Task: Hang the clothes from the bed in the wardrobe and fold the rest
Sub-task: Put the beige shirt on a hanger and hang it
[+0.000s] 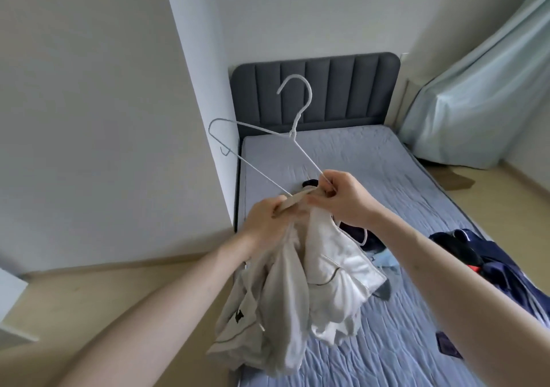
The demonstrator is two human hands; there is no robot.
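Garment point(297, 291) hangs over bed point(372, 163); clothes pile point(482, 261) to its right, headboard point(315, 88) behind

Both forearms bare; no sleeves in view.

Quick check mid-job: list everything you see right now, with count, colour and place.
wire hanger: one, white, held up over the bed
white garment: one, off-white with dark piping, hanging from both hands
dark clothes: a navy heap, right side of the bed
bed: one, grey-blue cover
headboard: one, dark grey, at the wall
curtain: one, pale green, right
floor: beige
left hand: grips the garment's collar
right hand: pinches hanger wire and garment
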